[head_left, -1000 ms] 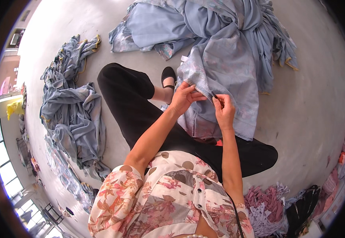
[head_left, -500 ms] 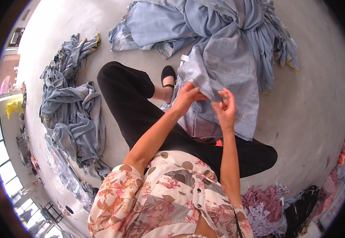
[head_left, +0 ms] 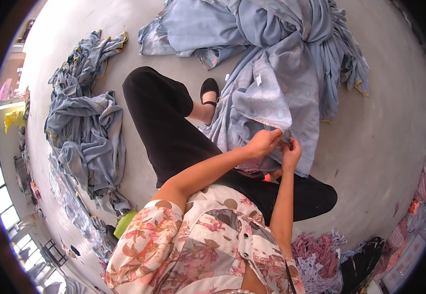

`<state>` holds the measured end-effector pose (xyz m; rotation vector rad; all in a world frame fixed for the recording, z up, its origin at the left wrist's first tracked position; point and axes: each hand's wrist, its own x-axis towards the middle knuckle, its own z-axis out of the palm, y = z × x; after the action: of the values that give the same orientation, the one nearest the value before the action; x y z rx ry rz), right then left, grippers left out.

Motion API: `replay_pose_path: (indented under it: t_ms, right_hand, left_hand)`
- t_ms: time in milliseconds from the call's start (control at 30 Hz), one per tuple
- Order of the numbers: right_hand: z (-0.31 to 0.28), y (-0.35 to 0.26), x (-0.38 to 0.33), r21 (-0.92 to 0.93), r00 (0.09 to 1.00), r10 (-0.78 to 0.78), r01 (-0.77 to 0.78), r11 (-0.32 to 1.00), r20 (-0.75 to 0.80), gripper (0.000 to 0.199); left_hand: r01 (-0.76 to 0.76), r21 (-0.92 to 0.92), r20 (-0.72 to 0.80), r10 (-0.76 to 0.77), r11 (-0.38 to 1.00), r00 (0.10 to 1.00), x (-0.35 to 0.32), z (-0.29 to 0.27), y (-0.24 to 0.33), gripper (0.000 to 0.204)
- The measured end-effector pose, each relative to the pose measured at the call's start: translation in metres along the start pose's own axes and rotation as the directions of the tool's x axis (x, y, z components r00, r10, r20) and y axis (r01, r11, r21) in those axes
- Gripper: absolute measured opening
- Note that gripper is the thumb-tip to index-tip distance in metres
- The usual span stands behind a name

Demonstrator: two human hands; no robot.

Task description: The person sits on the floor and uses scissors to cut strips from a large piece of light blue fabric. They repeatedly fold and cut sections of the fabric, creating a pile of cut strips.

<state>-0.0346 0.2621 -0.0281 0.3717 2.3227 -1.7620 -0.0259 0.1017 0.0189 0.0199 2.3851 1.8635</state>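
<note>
A large light blue patterned cloth point(head_left: 298, 78) spreads from the far floor down over my lap. My left hand point(head_left: 264, 143) is closed on one edge of it, lifting a corner toward me. Just to the right, my right hand point(head_left: 291, 154) is pinched at the same edge, its fingertips close against the left ones. Whatever lies between the right fingers is too small to make out. A small white label point(head_left: 258, 79) shows on the cloth beyond my hands.
A long heap of blue cloth point(head_left: 88, 127) with yellow edging lies on the left. Behind it, partly hidden by my sleeve, is a green round thing point(head_left: 124, 224). Pink and lilac fabric strips point(head_left: 318, 255) are piled at the lower right, beside black cloth point(head_left: 362, 259).
Both hands have moved nearer and rightward, and come together. The left has drawn the cloth's edge along; the right, apart from the cloth before, now meets that edge.
</note>
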Motion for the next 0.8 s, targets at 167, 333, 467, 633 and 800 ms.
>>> replay_pose_path:
  t_ms: [167,333,467,633,800]
  right_hand:
    - [-0.031,0.001,0.012,-0.544,0.87,-0.277,0.012,0.839,-0.408,0.016]
    - [-0.065,0.044,0.032,-0.836,0.891,-0.242,-0.223,0.502,-0.383,0.014]
    - [-0.069,0.098,0.043,-0.539,0.959,0.079,-0.22,0.813,-0.272,0.023]
    - [-0.082,0.015,0.03,0.521,0.945,0.164,0.009,0.853,-0.284,0.026]
    - [-0.057,0.023,0.013,0.583,0.963,0.24,-0.265,0.768,0.122,0.041]
  left_hand:
    - [-0.102,0.27,-0.082,0.128,0.958,0.988,-0.01,-0.012,-0.012,0.029]
    - [0.156,0.629,-0.417,0.162,0.761,0.894,0.016,-0.046,-0.018,0.057]
    - [0.392,0.581,-0.358,-0.208,0.713,0.91,0.051,-0.041,-0.067,0.058]
    - [0.438,-0.265,0.173,-0.405,0.859,0.898,0.049,-0.03,-0.018,0.034]
    - [0.449,-0.63,0.426,-0.201,0.633,0.882,0.006,0.034,0.043,0.027]
